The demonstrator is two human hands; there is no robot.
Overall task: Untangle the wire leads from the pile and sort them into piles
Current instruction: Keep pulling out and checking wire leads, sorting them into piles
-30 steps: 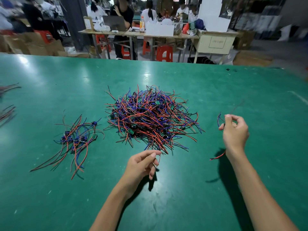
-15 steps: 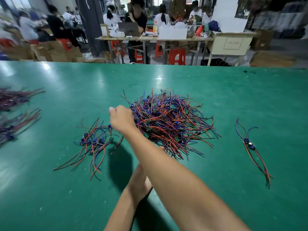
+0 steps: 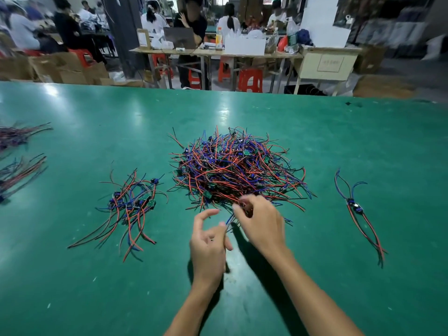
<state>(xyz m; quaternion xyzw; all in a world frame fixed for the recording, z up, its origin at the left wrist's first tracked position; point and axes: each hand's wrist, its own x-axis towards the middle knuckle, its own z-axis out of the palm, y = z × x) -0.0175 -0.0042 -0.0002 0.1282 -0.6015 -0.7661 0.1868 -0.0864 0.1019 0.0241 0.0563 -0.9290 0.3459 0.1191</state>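
Green matte work table, head view. Large tangled pile of red, blue and black wire leads with small green circuit boards sits at table centre. Sorted smaller pile of the same red, blue and black leads lies just to its left, apart from it. Single lead set with a blue component at its middle lies alone, well apart to the right. Two loose bundles of dark red and blue wires lie at the far left edge, blurred.

Right hand is at the near edge of the big pile, fingers curled and pinching into the wires there; motion blur makes it hard to tell exactly which lead is caught. A thin blue strand runs from under this hand toward the left hand.

Left hand is just beside the right, near side, fingers loosely spread, index finger raised; it appears to touch the strand, though no firm grip shows.

Background: seated people at cluttered tables, red plastic stools, cardboard boxes.
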